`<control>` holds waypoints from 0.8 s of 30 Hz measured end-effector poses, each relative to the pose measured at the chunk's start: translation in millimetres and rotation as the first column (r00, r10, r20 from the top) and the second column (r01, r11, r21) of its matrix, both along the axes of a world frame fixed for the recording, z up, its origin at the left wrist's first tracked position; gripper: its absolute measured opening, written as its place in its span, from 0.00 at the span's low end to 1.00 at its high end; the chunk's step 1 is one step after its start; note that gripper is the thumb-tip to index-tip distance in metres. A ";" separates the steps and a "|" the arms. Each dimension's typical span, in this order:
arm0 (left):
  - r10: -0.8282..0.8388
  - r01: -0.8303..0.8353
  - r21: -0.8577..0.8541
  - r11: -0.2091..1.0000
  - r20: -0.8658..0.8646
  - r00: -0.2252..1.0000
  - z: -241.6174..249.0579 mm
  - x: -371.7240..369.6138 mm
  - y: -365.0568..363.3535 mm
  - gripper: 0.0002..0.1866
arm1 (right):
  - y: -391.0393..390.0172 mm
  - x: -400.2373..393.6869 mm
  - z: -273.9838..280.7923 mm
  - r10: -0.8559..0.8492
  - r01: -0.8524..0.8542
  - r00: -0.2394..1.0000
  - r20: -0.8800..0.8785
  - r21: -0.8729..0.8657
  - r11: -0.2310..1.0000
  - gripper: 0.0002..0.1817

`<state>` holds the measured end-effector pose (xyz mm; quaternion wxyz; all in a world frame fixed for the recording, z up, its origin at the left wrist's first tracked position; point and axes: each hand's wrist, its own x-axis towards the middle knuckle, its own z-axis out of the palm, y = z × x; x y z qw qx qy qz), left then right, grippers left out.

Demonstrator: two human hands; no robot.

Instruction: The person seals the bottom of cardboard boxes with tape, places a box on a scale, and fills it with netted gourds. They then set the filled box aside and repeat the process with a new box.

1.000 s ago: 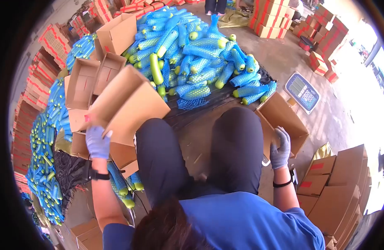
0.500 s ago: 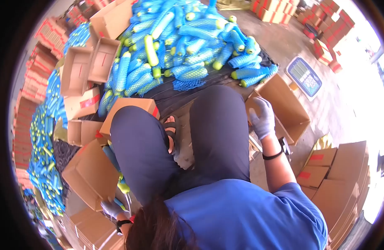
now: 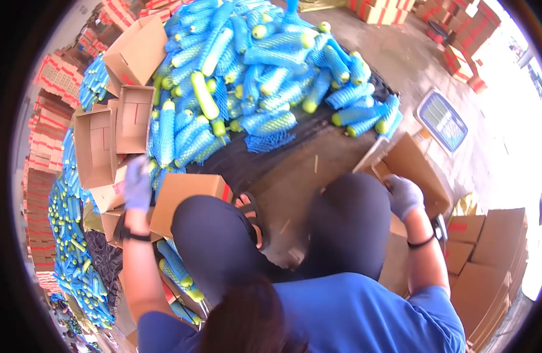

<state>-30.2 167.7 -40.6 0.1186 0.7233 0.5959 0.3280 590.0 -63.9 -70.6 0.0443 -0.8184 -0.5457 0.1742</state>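
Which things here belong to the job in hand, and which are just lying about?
Likely in the job:
- right box, at the right hand
- left boxes, near the left hand
- netted vegetables

Apparently lying about:
- basin
- far cartons

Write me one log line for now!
left hand: blurred, near open cartons | right hand: at another carton | blue-netted gourds: heaped ahead

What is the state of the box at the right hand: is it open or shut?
Open: the box at the right hand shows its inner walls, with nothing closed across its mouth.
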 end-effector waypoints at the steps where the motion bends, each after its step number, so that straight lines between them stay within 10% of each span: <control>1: -0.046 0.046 -0.026 0.999 -0.011 0.999 -33.2 4.7 53.8 0.15 | 7.1 1.9 14.2 -0.040 0.037 0.998 -0.052 -0.061 0.997 0.23; 5: 0.088 0.012 -0.412 0.911 0.224 0.971 -125.0 76.5 218.3 0.23 | 77.9 15.2 60.9 0.032 -0.017 0.994 -0.100 0.144 0.989 0.22; 8: 0.163 -0.170 -0.199 0.965 -0.050 0.985 -131.7 121.7 318.8 0.42 | 148.7 -12.5 112.0 0.102 -0.089 0.994 -0.036 0.255 0.963 0.20; 14: 0.304 -0.258 0.184 0.949 -0.305 0.902 -134.2 163.6 437.1 0.36 | 256.1 -67.3 87.6 0.449 -0.267 0.820 -0.355 0.456 0.849 0.15; 16: 0.250 -0.313 -0.261 0.913 -0.249 0.936 -127.8 154.4 447.0 0.26 | 287.9 -82.5 68.0 0.480 -0.327 0.802 -0.355 0.411 0.851 0.14; 21: 0.154 -0.244 0.084 0.966 0.573 0.805 -133.7 155.5 421.8 0.20 | 354.2 -118.4 15.0 0.529 -0.374 0.745 -0.406 0.403 0.835 0.19; 23: -0.250 0.397 0.074 0.915 0.876 0.413 -112.3 177.2 356.1 0.22 | 372.2 -138.2 -3.1 0.587 -0.343 0.735 -0.338 0.561 0.753 0.25; 24: -0.275 0.394 0.062 0.917 0.815 0.511 -100.2 198.0 319.8 0.22 | 379.7 -149.2 -6.8 0.590 -0.304 0.739 -0.325 0.620 0.723 0.27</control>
